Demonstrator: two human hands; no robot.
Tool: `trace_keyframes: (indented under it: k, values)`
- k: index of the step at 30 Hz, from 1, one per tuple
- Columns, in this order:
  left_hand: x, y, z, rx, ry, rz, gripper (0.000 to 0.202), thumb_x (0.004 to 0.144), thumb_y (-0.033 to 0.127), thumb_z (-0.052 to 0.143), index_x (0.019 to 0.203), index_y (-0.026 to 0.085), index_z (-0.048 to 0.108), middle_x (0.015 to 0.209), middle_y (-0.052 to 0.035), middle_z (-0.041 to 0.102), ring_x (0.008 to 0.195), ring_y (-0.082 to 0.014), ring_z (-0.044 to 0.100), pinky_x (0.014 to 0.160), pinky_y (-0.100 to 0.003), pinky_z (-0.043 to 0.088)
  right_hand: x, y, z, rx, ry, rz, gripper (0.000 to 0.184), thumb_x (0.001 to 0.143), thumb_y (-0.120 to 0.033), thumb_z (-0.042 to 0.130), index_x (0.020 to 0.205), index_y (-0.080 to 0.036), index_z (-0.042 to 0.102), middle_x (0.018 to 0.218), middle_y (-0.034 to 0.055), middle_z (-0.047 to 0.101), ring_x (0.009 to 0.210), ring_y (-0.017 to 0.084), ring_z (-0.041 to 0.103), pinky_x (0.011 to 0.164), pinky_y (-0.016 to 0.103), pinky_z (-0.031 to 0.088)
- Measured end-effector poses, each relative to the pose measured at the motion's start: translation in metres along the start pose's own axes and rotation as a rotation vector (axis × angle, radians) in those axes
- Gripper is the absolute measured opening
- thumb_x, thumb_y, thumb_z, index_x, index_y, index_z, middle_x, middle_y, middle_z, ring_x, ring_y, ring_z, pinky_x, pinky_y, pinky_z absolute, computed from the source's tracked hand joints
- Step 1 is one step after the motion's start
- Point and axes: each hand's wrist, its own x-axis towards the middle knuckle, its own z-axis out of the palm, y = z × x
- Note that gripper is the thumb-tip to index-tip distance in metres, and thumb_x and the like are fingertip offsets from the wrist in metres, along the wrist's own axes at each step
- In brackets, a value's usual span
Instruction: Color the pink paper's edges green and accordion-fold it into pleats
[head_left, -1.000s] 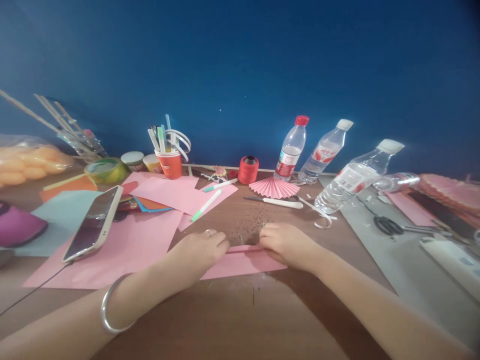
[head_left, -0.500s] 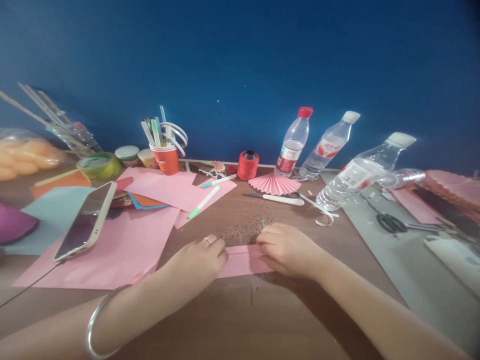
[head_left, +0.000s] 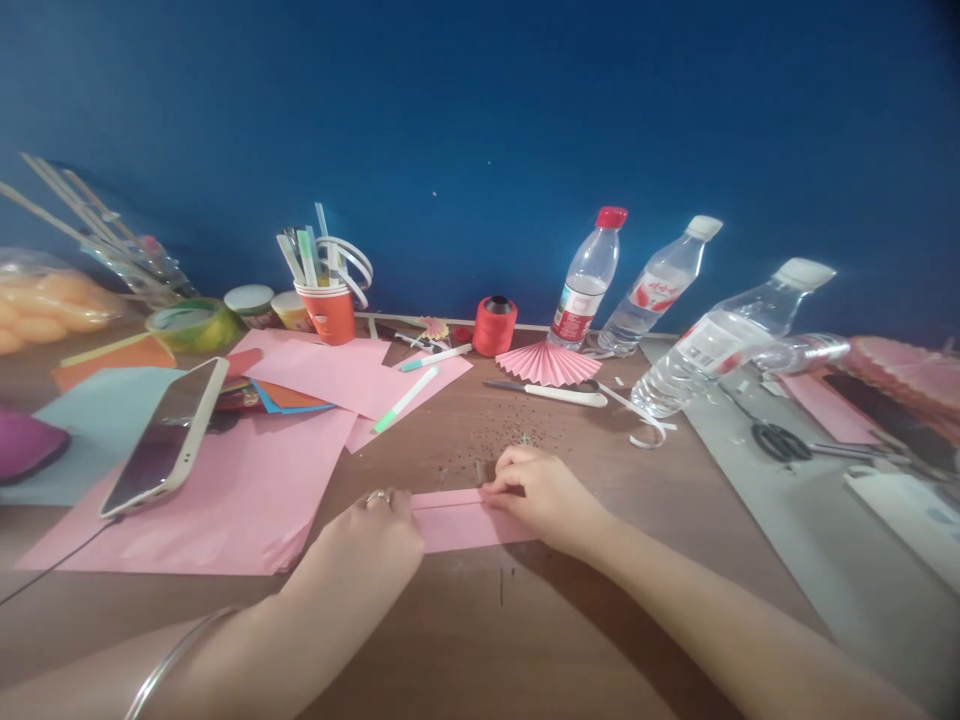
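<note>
A folded strip of pink paper (head_left: 461, 520) lies flat on the brown table (head_left: 465, 640) right in front of me. My left hand (head_left: 371, 540), with a ring on one finger and a silver bangle at the wrist, has its curled fingers pressed on the strip's left end. My right hand (head_left: 544, 495) pinches the strip's upper edge near the middle, fingers bent and closed on the paper. Small dark specks are scattered on the table just beyond the strip.
A phone (head_left: 169, 435) lies on large pink sheets (head_left: 247, 490) at left. An orange cup of pens (head_left: 328, 305), a red thread spool (head_left: 496, 325), a pink paper fan (head_left: 547, 365), a white-handled tool (head_left: 559, 393), several water bottles (head_left: 585, 290) and scissors (head_left: 784, 442) stand further back.
My left hand has slid leftwards along the strip and nearer to me. My right hand has shifted left to the strip's middle. The camera has tilted a little.
</note>
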Motion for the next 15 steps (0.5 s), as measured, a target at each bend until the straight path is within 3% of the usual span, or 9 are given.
trace_keyframes:
  k: [4,8,12,15]
  values:
    - [-0.005,0.008,0.007,0.082,-0.029,-0.03,0.035,0.064,-0.01,0.043,0.085,0.008,0.065,0.073,-0.0135,0.061,0.063,-0.0236,0.061,0.055,-0.031,0.047,-0.006,0.009,-0.023,-0.144,-0.028,0.044,0.026,0.074,-0.028,0.073,0.054,-0.018,0.06,0.066,-0.001,0.059,0.072,0.015,0.052,0.066,0.026,0.036]
    - [-0.003,0.009,0.006,0.009,-0.059,-0.064,0.03,0.065,-0.008,0.046,0.082,0.008,0.066,0.076,-0.0142,0.062,0.067,-0.0239,0.062,0.056,-0.03,0.048,-0.012,0.022,-0.049,-0.231,-0.121,0.126,0.022,0.07,-0.021,0.074,0.054,-0.019,0.059,0.066,-0.0015,0.06,0.073,0.016,0.053,0.065,0.026,0.033]
    - [0.004,-0.001,0.0,-0.085,-0.063,-0.03,0.022,0.063,-0.006,0.052,0.072,0.01,0.064,0.069,-0.0102,0.058,0.062,-0.0226,0.06,0.054,-0.03,0.047,-0.013,0.025,-0.063,-0.295,-0.191,0.227,0.021,0.07,-0.019,0.071,0.054,-0.018,0.058,0.066,-0.001,0.061,0.068,0.015,0.054,0.061,0.026,0.032]
    - [0.015,-0.012,-0.006,-0.197,0.007,0.021,0.017,0.073,-0.001,0.051,0.074,0.011,0.064,0.076,-0.0105,0.058,0.068,-0.0225,0.059,0.059,-0.032,0.047,-0.012,0.021,-0.064,-0.345,-0.193,0.181,0.02,0.072,-0.019,0.069,0.055,-0.019,0.058,0.069,-0.0009,0.062,0.068,0.015,0.054,0.062,0.027,0.032]
